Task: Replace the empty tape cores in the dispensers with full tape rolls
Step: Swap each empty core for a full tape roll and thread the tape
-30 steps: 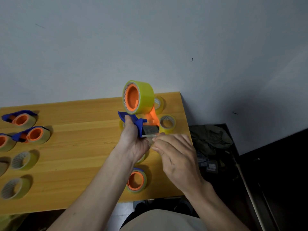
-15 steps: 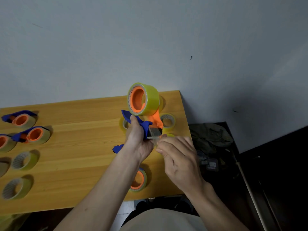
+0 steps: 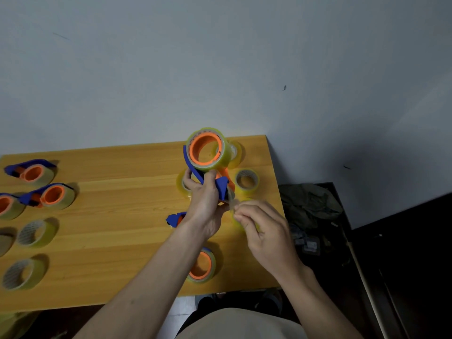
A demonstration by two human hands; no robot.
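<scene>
Blue and orange plastic makes up the dispenser (image 3: 215, 184), which is held up above the far right part of the wooden bench (image 3: 122, 241), with a full yellowish tape roll (image 3: 208, 149) already seated on its orange hub. The dispenser is judged to be light and stiff, best taken by its blue handle, well away from the toothed cutter at the front; the roll is likely firm and a little weighty, while the loose tape end is thin, sticky and easily creased. The left hand (image 3: 205, 206) is wrapped round the blue handle, fingers curled tight. The right hand (image 3: 264, 228) is brought up just beside the cutter, its fingertips (image 3: 238, 212) pinched together, apparently on the clear tape end, though the film itself is hard to make out.
</scene>
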